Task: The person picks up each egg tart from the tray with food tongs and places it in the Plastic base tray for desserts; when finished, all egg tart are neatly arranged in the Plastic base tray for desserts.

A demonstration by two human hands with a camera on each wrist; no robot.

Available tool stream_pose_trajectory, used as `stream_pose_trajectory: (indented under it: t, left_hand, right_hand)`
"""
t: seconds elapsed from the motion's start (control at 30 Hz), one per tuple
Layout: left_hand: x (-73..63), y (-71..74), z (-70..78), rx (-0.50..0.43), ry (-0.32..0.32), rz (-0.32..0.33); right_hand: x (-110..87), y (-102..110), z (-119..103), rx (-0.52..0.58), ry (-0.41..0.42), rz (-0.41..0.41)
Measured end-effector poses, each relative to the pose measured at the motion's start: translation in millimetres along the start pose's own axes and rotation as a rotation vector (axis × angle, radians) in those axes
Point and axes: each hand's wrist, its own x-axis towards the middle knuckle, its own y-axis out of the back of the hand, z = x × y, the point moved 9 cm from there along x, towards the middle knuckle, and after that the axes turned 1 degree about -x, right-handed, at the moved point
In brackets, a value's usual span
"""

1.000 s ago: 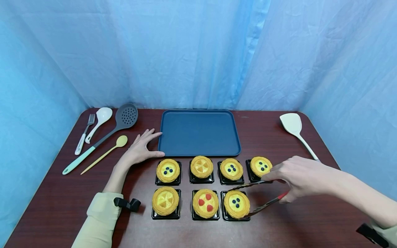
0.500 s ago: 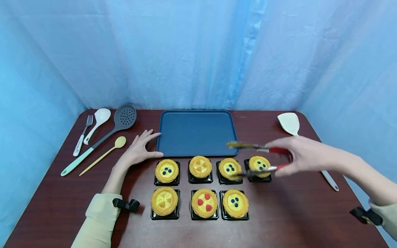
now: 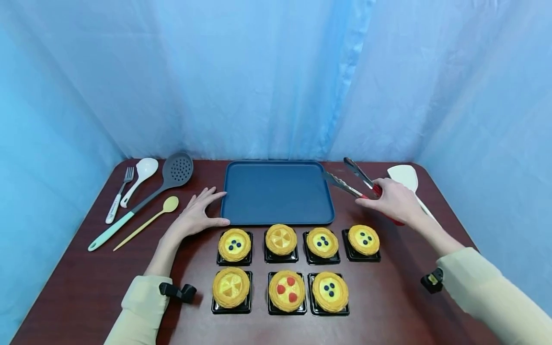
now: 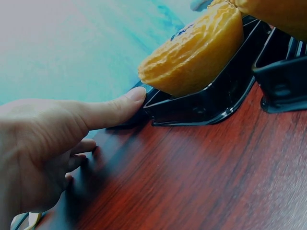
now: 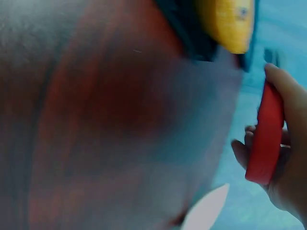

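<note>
My left hand (image 3: 198,213) has its fingers spread, with the index finger and thumb against the left side of a blue tray (image 3: 278,191). In the left wrist view the thumb (image 4: 117,108) lies close to a tart in a black box. At the tray's right my right hand (image 3: 394,199) grips red-handled metal tongs (image 3: 340,184), their arms apart and nothing between them. The red handle (image 5: 268,134) shows in the right wrist view. Several tarts stand in two rows on black boxes, among them a blueberry tart (image 3: 363,239), a red-fruit tart (image 3: 286,291) and a yellow-wedge tart (image 3: 231,287).
Left of the tray lie a fork (image 3: 120,196), a white spoon (image 3: 140,179), a grey skimmer (image 3: 178,170) with a mint handle, and a yellow spoon (image 3: 146,223). A cream turner (image 3: 404,176) lies at the right, partly behind the right hand. Blue curtains (image 3: 258,81) surround the table (image 3: 401,297).
The right hand has carried the tongs from the front-right tart up and away to the tray's right side. The left hand keeps its place. Every tart stays where it was.
</note>
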Motion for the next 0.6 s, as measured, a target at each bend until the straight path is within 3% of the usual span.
stream_pose_trajectory:
  t: [0.13,0.37,0.6]
  left_hand:
    - [-2.7,2.6,-0.1,-0.004,-0.005,0.013]
    - [-6.8,2.0,-6.3,0.005,0.013,0.009]
    - [-1.3,-0.2,-5.1,-0.004,-0.002,0.008]
  right_hand:
    - [4.4,-16,11,-0.013,-0.088,0.032]
    - [14.6,-39,12,0.003,-0.136,0.008]
    - [13.9,-50,15,-0.001,-0.175,-0.025]
